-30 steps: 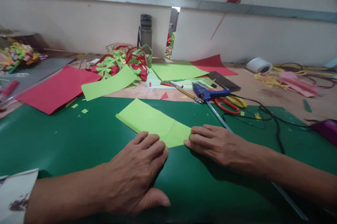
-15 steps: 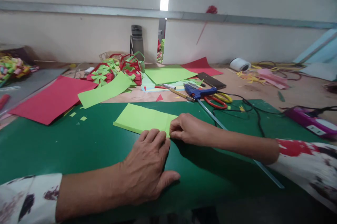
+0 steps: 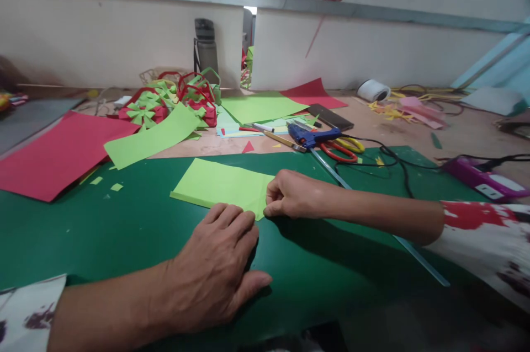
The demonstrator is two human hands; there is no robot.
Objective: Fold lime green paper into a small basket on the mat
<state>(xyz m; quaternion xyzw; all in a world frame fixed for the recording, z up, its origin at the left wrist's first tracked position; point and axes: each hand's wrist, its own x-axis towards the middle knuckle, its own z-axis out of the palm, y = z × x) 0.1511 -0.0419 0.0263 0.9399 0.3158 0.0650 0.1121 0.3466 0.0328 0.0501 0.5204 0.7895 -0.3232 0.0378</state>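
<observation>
The light green paper (image 3: 221, 184) lies flat on the dark green cutting mat (image 3: 124, 230), pretty much dead centre in front of the person. The left hand (image 3: 215, 269) lies palm down, fingers stretched out and close together, with the fingertips on the sheet's near edge. It's pressing, not gripping. The right hand (image 3: 290, 195) is curled up tight at the sheet's right edge, thumb and fingertips bunched together and pinching that edge near the corner.

Behind the right hand there's a blue glue gun (image 3: 312, 136), with red and yellow scissors (image 3: 342, 150) just beside it at the mat's far edge. A clear ruler (image 3: 414, 261) runs under the right forearm. Off to the left, a big red paper sheet (image 3: 53, 153) overlaps the mat's corner, with a lime strip (image 3: 151, 137) next to it.
</observation>
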